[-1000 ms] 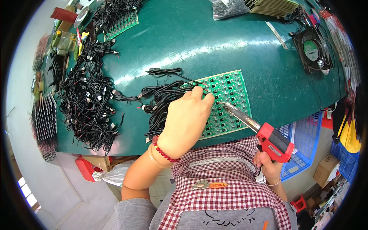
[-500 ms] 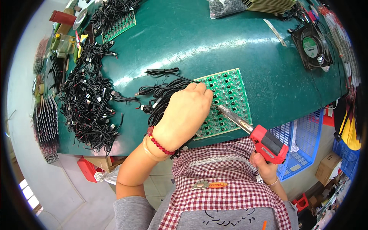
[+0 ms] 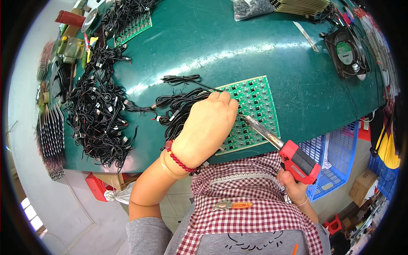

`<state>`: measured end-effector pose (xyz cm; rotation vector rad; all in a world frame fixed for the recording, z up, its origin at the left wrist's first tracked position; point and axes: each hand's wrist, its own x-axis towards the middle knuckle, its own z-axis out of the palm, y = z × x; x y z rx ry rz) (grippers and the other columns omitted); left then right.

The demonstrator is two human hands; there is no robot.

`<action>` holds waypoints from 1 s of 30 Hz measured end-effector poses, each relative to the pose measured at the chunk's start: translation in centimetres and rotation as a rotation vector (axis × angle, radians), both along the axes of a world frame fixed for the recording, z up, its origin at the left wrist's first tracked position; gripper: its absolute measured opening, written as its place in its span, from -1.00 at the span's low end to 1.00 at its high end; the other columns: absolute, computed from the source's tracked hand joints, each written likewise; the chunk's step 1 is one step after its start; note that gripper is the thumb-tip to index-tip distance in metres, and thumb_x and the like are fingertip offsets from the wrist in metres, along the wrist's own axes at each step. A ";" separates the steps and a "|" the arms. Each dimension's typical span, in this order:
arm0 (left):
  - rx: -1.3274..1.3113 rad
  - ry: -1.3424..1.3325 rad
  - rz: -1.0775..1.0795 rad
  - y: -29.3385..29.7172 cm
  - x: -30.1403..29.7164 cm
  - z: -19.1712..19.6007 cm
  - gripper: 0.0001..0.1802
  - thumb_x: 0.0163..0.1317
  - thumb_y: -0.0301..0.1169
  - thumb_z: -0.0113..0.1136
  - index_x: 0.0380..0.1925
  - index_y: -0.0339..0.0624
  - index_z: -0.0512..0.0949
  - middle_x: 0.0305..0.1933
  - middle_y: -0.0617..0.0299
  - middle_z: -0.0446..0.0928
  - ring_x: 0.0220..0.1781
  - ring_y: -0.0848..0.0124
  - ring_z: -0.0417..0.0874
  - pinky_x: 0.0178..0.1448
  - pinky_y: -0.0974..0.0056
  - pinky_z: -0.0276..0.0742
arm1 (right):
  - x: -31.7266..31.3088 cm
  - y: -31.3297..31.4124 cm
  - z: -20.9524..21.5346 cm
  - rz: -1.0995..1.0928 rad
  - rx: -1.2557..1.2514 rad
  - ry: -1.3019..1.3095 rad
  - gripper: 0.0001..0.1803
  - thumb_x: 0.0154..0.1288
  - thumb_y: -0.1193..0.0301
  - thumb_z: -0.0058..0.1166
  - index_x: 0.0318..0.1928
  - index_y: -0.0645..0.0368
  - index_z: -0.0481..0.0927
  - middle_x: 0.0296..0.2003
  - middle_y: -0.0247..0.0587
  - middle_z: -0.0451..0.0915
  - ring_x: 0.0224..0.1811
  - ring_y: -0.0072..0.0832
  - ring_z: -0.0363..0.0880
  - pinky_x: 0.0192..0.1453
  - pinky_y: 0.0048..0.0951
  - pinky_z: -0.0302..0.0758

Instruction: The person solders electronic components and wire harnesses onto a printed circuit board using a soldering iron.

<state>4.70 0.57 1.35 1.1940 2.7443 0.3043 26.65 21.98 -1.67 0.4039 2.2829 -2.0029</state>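
Observation:
A green circuit board panel (image 3: 265,108), covered with rows of small parts, lies flat on the green table. Over its left part is my left hand (image 3: 211,123), closed with the fingers curled down; the fingertips and whatever they pinch are hidden beneath it. A bundle of black cables (image 3: 180,106) runs under that hand from the left, and one cable reaches the board's upper left corner. My right hand (image 3: 293,187) grips a red and black soldering gun (image 3: 299,161) by its handle. Its metal tip points at the board, close beside my left fingers; contact is hard to make out.
A large heap of black cables (image 3: 97,106) covers the table's left side. Another circuit board (image 3: 136,29) lies partly under cables at the far left. To the right are a black fan (image 3: 346,53) and a metal strip (image 3: 306,36). Blue crates (image 3: 340,161) stand below the table's right edge.
My left hand and the soldering gun have shifted only very slightly to the right. Both hands keep the same grip, and the board and cables lie as before.

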 end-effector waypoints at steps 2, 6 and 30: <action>-0.005 0.000 -0.001 0.1 0.0 0.1 -0.90 0.01 -0.45 0.18 -0.50 -0.21 0.46 -0.41 0.17 0.45 -0.25 0.25 0.56 -0.23 0.21 0.54 | -0.2 -0.1 0.2 -0.046 -0.041 -0.009 -0.54 0.36 0.21 0.07 0.01 0.36 0.35 -0.62 -0.26 0.40 -0.64 -0.55 0.33 -0.49 -0.46 0.36; 0.002 -0.003 0.004 0.4 -0.1 -0.1 -0.90 0.00 -0.46 0.18 -0.49 -0.20 0.46 -0.40 0.18 0.45 -0.25 0.25 0.56 -0.25 0.22 0.53 | -1.3 0.7 1.3 -0.180 -0.201 0.040 -0.48 0.36 0.15 0.06 0.06 0.33 0.31 -0.64 -0.31 0.34 -0.67 -0.59 0.26 -0.53 -0.51 0.30; 0.101 0.015 0.004 -4.3 1.9 4.8 -0.73 -0.16 -0.39 0.36 -0.56 -0.31 0.45 -0.01 0.08 0.45 0.19 0.08 0.41 0.20 0.07 0.39 | -10.3 15.5 3.7 -0.996 -0.033 0.591 -0.73 0.41 0.38 0.02 0.03 0.25 0.44 -0.62 -0.47 0.26 -0.65 -0.73 0.16 -0.60 -0.68 0.17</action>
